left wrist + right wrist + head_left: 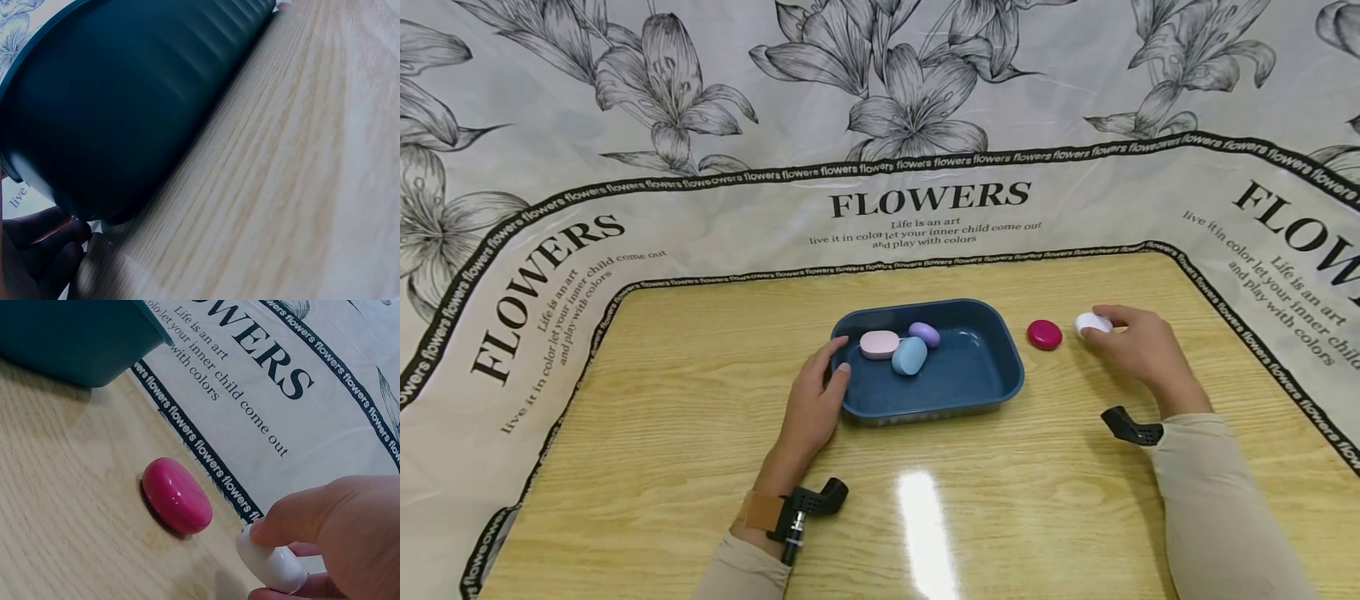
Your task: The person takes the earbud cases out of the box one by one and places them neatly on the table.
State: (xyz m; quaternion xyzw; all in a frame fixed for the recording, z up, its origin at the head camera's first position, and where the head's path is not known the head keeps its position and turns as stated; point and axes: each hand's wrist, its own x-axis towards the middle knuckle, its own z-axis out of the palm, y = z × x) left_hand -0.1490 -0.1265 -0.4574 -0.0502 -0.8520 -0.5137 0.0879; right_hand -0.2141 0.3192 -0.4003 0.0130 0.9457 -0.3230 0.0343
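Note:
My left hand (814, 398) grips the left end of a dark blue plastic basin (925, 410), thumb at the rim and fingers along the outer wall. In the left wrist view, those fingers (50, 240) lie against the basin's end near its base. Inside the basin sit a pink soap bar (878, 344), a light blue one (910, 357) leaning up, and a purple one (924, 335). Over to the right, my right hand (1138, 346) pinches a white soap bar (269, 559) between thumb and fingers. A magenta soap bar (177, 497) lies on the table between basin and right hand.
Beneath everything is a light wood-grain table (700, 400). A white cloth with flower drawings and lettering (925, 217) borders it at the back and both sides. Each wrist carries a black camera mount (1131, 427).

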